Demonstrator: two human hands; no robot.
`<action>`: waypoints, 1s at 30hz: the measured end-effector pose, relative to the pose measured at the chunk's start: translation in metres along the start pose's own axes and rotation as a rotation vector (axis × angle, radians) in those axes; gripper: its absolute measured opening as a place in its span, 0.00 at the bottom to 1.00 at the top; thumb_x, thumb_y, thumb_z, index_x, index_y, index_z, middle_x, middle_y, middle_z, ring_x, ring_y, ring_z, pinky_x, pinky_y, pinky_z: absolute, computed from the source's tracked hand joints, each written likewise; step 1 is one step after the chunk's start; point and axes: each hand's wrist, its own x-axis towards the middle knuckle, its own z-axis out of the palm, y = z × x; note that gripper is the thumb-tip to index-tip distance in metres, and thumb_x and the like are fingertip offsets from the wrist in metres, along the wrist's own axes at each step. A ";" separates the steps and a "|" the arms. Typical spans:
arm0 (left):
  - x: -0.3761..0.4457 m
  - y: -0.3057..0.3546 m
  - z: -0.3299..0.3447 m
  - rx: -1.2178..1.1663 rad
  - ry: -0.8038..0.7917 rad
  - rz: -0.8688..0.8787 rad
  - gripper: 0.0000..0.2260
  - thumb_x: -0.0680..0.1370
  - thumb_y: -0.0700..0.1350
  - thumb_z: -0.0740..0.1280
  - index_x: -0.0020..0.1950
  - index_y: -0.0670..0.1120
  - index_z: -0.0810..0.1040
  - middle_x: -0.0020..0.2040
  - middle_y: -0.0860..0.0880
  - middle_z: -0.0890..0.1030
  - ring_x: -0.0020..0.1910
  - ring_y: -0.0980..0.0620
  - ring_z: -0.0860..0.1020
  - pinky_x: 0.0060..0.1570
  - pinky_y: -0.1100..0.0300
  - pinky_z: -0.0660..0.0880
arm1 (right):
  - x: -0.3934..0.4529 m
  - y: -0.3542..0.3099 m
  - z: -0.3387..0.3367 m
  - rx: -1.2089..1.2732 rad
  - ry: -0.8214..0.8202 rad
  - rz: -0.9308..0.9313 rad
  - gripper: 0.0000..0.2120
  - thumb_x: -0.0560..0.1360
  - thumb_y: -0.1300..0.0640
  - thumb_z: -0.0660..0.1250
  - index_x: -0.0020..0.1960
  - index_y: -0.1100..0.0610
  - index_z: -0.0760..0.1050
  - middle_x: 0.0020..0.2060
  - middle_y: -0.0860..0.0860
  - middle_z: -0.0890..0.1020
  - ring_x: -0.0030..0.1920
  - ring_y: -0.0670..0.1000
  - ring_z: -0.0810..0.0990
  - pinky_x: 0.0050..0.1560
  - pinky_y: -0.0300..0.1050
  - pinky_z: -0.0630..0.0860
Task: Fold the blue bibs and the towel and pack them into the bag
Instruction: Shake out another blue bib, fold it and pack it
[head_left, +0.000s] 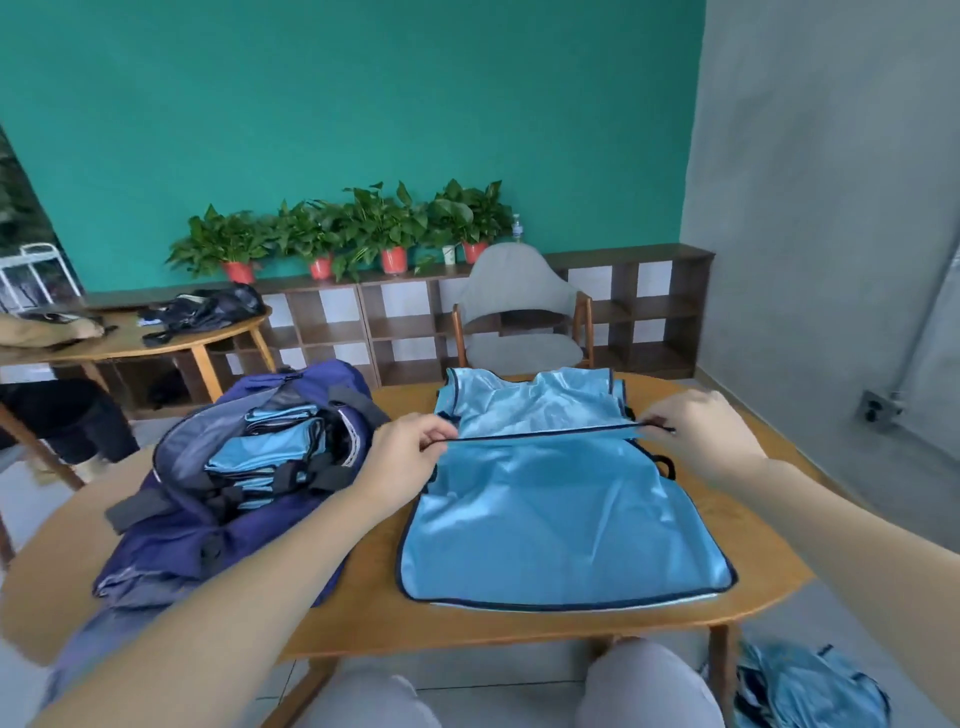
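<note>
Both hands pinch the dark hem of the blue bib (566, 499) lying flat on the wooden table (374, 613), the left hand (410, 457) at one corner and the right hand (701, 436) at the other. The slick fabric may slide or fold crookedly if one side leads, and a loose bundle could snag in the bag (171, 525) just beside it, already crowded with folded bibs (260, 457).

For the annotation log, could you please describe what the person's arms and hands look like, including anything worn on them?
Both forearms are bare up to the frame's edge: no sleeves, gloves, watch, rings or bracelets show on the left hand or the right hand. No markings or cables are visible. Light grey trousers cover the knees below the table.
</note>
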 end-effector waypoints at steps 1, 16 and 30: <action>-0.017 0.003 -0.002 0.000 -0.002 0.005 0.10 0.77 0.37 0.73 0.52 0.52 0.86 0.48 0.57 0.83 0.46 0.62 0.79 0.49 0.74 0.71 | -0.018 -0.002 -0.002 0.028 0.018 0.001 0.03 0.78 0.54 0.71 0.49 0.52 0.84 0.45 0.47 0.85 0.46 0.53 0.81 0.49 0.49 0.77; -0.143 -0.017 0.023 -0.003 -0.043 -0.001 0.19 0.74 0.29 0.68 0.38 0.53 0.86 0.46 0.59 0.83 0.49 0.61 0.80 0.59 0.62 0.75 | -0.157 -0.002 0.054 0.129 -0.021 -0.110 0.18 0.71 0.73 0.67 0.41 0.50 0.79 0.47 0.42 0.78 0.46 0.50 0.79 0.50 0.52 0.77; -0.143 -0.038 0.044 0.249 -0.223 0.026 0.15 0.82 0.57 0.64 0.69 0.60 0.78 0.69 0.61 0.76 0.69 0.57 0.68 0.63 0.53 0.62 | -0.156 0.006 0.074 0.274 -0.132 0.019 0.19 0.80 0.43 0.62 0.65 0.49 0.80 0.65 0.48 0.78 0.68 0.50 0.73 0.69 0.53 0.69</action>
